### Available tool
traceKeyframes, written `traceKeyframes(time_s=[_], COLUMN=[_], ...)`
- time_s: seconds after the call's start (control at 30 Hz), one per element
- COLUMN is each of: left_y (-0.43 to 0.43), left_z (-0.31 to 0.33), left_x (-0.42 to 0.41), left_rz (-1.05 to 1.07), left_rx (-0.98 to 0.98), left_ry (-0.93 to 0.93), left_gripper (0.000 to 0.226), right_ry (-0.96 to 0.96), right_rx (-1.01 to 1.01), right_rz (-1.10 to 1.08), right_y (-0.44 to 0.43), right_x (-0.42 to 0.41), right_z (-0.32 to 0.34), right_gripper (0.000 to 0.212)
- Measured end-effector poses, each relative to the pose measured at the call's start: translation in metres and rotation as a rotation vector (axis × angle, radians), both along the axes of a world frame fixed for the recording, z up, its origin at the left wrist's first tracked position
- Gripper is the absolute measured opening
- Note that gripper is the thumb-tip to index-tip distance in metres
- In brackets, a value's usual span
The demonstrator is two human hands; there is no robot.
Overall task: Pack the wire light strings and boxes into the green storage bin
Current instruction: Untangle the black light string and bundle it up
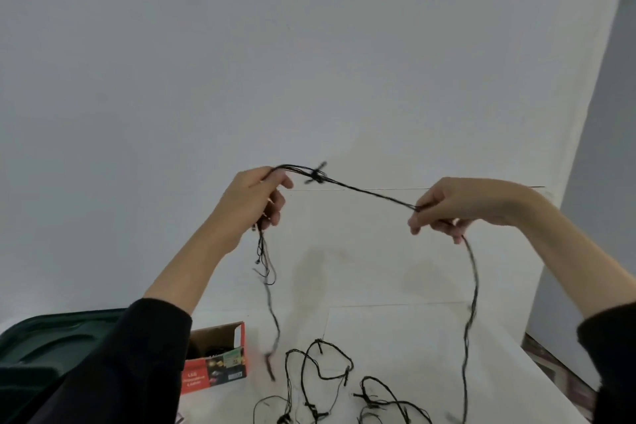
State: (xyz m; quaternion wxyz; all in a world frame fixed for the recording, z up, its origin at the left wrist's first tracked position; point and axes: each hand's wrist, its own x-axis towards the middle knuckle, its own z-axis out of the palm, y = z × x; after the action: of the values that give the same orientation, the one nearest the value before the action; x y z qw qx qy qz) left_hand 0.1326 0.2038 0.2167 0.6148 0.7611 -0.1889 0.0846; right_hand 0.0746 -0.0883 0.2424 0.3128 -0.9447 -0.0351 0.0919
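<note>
Both my hands are raised in front of a white wall and hold one black wire light string [364, 190]. My left hand [256, 198] is closed on a gathered bundle of its strands, with short ends dangling below. My right hand [447, 206] pinches the string further along; the stretch between the hands is taut. From my right hand the string hangs down in a long arc to loose coils [330, 375] on the white table. The dark green storage bin [51, 344] sits at the lower left, partly behind my left sleeve. An open red light box [220, 358] stands beside it.
The white table surface [406, 348] reaches the wall, and its right edge runs diagonally at the lower right. A patterned dark surface [554, 368] shows beyond that edge. A grey wall panel stands at the far right.
</note>
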Motion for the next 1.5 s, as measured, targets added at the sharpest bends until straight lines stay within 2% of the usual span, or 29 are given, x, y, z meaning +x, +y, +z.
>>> traceKeyframes(time_s=[0.07,0.13,0.2,0.27,0.33,0.37,0.43,0.5,0.53,0.57,0.63,0.67,0.73,0.83,0.9,0.97,1.03,1.1,1.17,1.23,1.33,1.43,1.5], left_y=[0.014,0.031,0.038,0.03,0.018,0.011,0.0,-0.01,-0.017,-0.024,-0.039,-0.044,-0.045,-0.035,-0.029,-0.022,-0.012,0.003,0.019,0.033,0.038,0.032,0.023], left_z=[0.001,0.0,-0.004,-0.011,-0.015,-0.016,-0.017,-0.016,-0.014,-0.01,-0.001,0.003,0.01,0.017,0.02,0.025,0.032,0.035,0.031,0.022,0.001,-0.022,-0.034], left_x=[0.008,0.014,0.013,0.005,-0.003,-0.007,-0.014,-0.016,-0.019,-0.024,-0.032,-0.034,-0.039,-0.039,-0.039,-0.038,-0.034,-0.025,-0.015,-0.006,0.002,0.006,0.007], left_rz=[0.123,0.183,0.149,0.05,-0.092,-0.179,-0.33,-0.371,-0.357,-0.355,-0.431,-0.463,-0.45,-0.39,-0.389,-0.334,-0.244,-0.154,-0.065,-0.013,0.003,0.044,0.111], left_rx=[-0.219,-0.292,-0.225,-0.097,0.083,0.201,0.526,0.785,0.774,0.673,0.421,0.36,0.368,0.408,0.294,0.058,-0.215,-0.435,-0.565,-0.587,-0.434,-0.14,0.106], left_ry=[0.091,0.163,0.246,0.32,0.366,0.378,0.333,0.225,0.17,0.125,0.067,0.047,0.003,-0.013,-0.029,-0.02,0.014,0.061,0.12,0.182,0.262,0.301,0.247], left_gripper=[0.027,0.025,0.025,0.024,0.022,0.022,0.028,0.06,0.075,0.081,0.069,0.058,0.037,0.026,0.025,0.025,0.025,0.025,0.025,0.026,0.027,0.026,0.023], right_ry=[0.077,0.057,-0.043,-0.162,-0.267,-0.315,-0.374,-0.388,-0.385,-0.374,-0.332,-0.311,-0.304,-0.321,-0.311,-0.299,-0.248,-0.184,-0.143,-0.136,-0.131,-0.137,-0.159], right_rx=[-0.018,0.061,0.261,0.614,0.971,1.061,1.023,0.769,0.606,0.461,0.32,0.314,0.348,0.348,0.242,0.17,0.22,0.266,0.346,0.487,0.708,1.046,1.145], right_rz=[-0.047,-0.107,-0.176,-0.216,-0.19,-0.172,-0.129,-0.066,-0.019,0.042,0.183,0.239,0.258,0.116,0.075,0.029,-0.053,-0.154,-0.253,-0.312,-0.328,-0.235,-0.144], right_y=[-0.016,-0.034,-0.046,-0.047,-0.037,-0.029,-0.008,0.015,0.028,0.04,0.062,0.068,0.068,0.05,0.042,0.035,0.022,0.007,-0.006,-0.013,-0.014,-0.006,0.005], right_x=[-0.003,-0.006,-0.007,-0.006,-0.004,-0.003,-0.003,-0.004,-0.005,-0.006,-0.008,-0.009,-0.008,-0.002,0.001,0.007,0.012,0.015,0.016,0.018,0.018,0.014,0.01], right_z=[-0.005,-0.01,-0.011,-0.006,0.005,0.01,0.02,0.025,0.024,0.022,0.015,0.011,0.005,-0.002,-0.011,-0.026,-0.042,-0.058,-0.069,-0.071,-0.051,-0.016,0.008], right_gripper=[0.021,0.024,0.021,0.018,0.021,0.022,0.02,0.021,0.021,0.021,0.016,0.012,0.01,0.014,0.014,0.009,0.006,0.012,0.022,0.027,0.025,0.022,0.026])
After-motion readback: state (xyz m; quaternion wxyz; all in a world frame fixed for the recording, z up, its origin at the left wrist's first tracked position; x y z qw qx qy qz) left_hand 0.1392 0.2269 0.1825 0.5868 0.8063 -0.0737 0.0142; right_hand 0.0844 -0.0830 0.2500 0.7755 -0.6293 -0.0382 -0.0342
